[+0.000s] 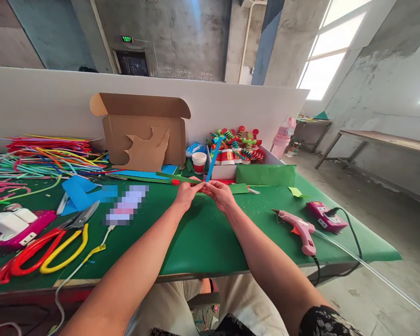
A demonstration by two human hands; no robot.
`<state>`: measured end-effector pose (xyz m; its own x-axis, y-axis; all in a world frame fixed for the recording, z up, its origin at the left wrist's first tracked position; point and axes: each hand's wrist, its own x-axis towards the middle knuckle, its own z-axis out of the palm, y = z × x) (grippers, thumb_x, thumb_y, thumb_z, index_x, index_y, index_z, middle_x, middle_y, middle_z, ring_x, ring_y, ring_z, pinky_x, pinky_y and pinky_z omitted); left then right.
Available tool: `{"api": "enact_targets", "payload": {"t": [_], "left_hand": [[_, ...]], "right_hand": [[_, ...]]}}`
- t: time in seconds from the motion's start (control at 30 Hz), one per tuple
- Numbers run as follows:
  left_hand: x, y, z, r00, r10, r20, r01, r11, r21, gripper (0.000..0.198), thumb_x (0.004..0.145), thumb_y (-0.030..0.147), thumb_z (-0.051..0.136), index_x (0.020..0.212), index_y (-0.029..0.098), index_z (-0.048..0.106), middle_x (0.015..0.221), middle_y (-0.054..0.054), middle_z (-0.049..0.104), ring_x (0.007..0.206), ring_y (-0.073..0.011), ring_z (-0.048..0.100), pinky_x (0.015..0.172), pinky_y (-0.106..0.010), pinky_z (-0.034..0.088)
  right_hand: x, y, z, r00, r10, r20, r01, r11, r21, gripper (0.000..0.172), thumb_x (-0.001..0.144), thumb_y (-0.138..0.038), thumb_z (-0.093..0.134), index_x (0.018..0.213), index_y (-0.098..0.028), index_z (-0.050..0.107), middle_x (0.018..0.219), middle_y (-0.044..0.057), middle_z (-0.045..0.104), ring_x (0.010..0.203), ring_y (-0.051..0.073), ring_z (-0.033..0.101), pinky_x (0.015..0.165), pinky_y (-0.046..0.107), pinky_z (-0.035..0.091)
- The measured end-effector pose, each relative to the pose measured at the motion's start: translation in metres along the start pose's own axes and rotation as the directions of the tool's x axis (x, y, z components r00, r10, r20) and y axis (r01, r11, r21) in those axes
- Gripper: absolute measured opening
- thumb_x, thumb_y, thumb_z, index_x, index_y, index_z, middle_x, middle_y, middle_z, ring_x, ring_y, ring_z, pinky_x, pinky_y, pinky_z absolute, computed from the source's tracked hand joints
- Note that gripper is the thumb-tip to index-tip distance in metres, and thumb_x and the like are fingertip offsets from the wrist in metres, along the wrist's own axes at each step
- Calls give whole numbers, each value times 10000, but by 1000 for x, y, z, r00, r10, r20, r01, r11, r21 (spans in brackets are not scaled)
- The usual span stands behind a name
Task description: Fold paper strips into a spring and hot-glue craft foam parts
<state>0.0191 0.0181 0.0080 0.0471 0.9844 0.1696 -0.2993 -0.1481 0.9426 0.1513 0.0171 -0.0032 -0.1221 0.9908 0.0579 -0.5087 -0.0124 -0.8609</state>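
My left hand (186, 193) and my right hand (221, 194) meet over the green table cover (203, 238), fingers pinched together. Between them they hold the crossing ends of two paper strips. A blue strip (213, 162) rises from the pinch toward the back. A green strip (175, 177) runs out to the left from my left hand. Both hands are closed on the strips where they overlap.
A pink glue gun (299, 229) and pink plug box (326, 216) lie right. Yellow and red scissors (52, 247) lie left, near a pile of pipe cleaners (38, 156). Behind stand a cardboard box (143, 130), a paper cup (199, 162), a tray of finished toys (238, 147) and green paper (265, 175).
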Motion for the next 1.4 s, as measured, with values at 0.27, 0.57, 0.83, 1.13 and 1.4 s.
{"api": "enact_targets", "payload": {"t": [0.27,0.57,0.83,1.13,1.4], "left_hand": [[-1,2,1,999,-46,27,46,999,18,401,482,464,863,623,166,634,584,-8,648,601,-169,615,685,-339,518],[2,1,-2,998,-55,-25,56,997,50,406,468,459,865,631,155,652,574,-16,645,566,-148,578,619,-301,479],[0,1,-1,996,-91,-22,91,996,14,402,506,464,843,699,169,650,658,-11,653,612,-137,575,603,-275,449],[4,-3,-5,996,-56,-63,60,996,66,420,437,439,883,649,161,649,628,0,645,589,-135,574,637,-300,477],[4,-5,-2,995,-100,-23,99,995,-7,450,456,474,876,702,145,692,636,-25,673,604,-155,609,682,-329,491]], "right_hand": [[0,-1,-1,999,35,-10,-35,999,-13,290,544,-291,904,697,-145,706,655,28,716,641,147,700,736,284,594],[0,-2,-1,999,46,-15,-47,998,-34,319,487,-229,908,707,-168,685,662,-7,705,593,107,656,712,269,580],[-2,0,2,995,-16,-104,13,1000,-23,338,464,-255,901,661,-175,639,639,-26,674,624,123,668,733,290,576],[-5,-3,4,997,37,-63,-42,996,-81,352,502,-269,912,701,-163,642,660,6,710,621,126,680,704,274,585],[-5,-1,8,988,-49,-143,35,994,-103,290,543,-289,887,665,-172,652,608,2,691,593,146,677,670,288,592]]}}
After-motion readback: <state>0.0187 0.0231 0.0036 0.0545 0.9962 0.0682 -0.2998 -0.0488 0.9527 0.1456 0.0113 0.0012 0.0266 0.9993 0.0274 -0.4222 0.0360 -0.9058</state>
